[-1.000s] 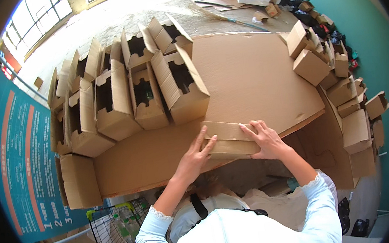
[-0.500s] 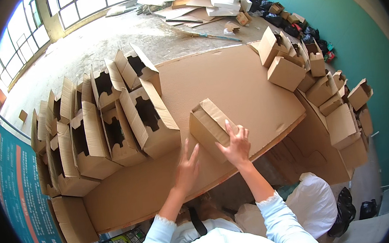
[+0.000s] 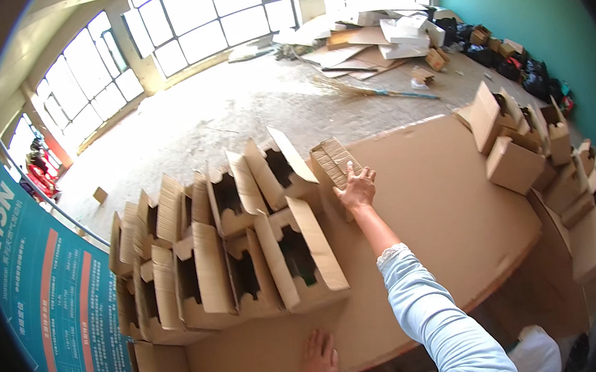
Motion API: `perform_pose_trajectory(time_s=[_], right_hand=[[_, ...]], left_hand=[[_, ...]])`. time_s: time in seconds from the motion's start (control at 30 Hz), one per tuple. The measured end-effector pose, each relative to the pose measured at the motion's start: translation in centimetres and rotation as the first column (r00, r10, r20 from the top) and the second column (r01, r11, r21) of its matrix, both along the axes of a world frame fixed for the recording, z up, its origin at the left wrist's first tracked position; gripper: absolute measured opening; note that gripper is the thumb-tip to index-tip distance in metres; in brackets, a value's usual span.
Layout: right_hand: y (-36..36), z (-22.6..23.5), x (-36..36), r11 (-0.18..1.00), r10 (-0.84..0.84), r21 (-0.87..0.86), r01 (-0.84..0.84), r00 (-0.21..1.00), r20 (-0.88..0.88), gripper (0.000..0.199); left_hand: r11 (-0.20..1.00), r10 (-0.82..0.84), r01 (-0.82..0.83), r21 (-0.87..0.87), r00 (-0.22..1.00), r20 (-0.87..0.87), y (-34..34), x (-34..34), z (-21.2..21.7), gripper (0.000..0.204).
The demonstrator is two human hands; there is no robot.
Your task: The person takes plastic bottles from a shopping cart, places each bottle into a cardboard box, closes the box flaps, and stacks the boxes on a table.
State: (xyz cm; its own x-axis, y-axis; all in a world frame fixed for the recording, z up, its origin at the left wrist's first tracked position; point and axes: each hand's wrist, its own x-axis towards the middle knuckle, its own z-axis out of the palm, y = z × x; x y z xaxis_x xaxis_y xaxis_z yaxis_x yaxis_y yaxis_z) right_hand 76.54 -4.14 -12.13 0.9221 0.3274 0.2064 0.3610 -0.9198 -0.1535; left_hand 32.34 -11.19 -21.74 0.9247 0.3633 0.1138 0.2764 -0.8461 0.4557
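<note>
My right hand (image 3: 357, 189) spread over a box (image 3: 329, 156), grip unclear; at its six o'clock, left hand (image 3: 320, 358) lay flat, empty, cropped low.

The closed box (image 3: 331, 160) is matt brown cardboard, faintly ribbed on top; the open boxes (image 3: 321, 244) share that dry papery finish. Smoother matt card faces the board (image 3: 442, 209). The sleeve (image 3: 433, 309) is soft cloth, the floor (image 3: 235, 117) rough concrete. The banner (image 3: 34, 294) looks like smooth plastic sheeting, though rim distortion leaves that uncertain.
</note>
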Motion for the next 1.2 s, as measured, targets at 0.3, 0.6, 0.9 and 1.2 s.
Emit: perform_pose_trajectory(time_s=[0.3,0.6,0.9,1.2], right_hand=[[6.5,-1.1,6.5,0.978,0.138,0.157,-0.134,0.99,-0.014,0.089],[-0.2,-2.2,3.0,0.862,0.413,0.371,-0.346,0.903,-0.116,0.078],[-19.1,-7.2,-22.3,0.676,0.718,0.301,-0.672,0.693,-0.066,0.061],[-41.0,-5.5,-14.3,0.964,0.263,0.077,-0.253,0.948,-0.179,0.063]], left_hand=[[0.999,0.019,-0.021,0.044,0.999,0.042,-0.7,0.0,-0.4,0.047],[0.997,-0.013,0.018,-0.074,0.998,0.067,0.1,0.1,-1.4,0.046],[0.989,0.038,-0.031,-0.141,0.998,0.047,0.3,-0.2,-3.3,0.048],[0.971,0.043,-0.004,-0.237,0.986,0.159,-1.2,0.7,-1.6,0.056]])
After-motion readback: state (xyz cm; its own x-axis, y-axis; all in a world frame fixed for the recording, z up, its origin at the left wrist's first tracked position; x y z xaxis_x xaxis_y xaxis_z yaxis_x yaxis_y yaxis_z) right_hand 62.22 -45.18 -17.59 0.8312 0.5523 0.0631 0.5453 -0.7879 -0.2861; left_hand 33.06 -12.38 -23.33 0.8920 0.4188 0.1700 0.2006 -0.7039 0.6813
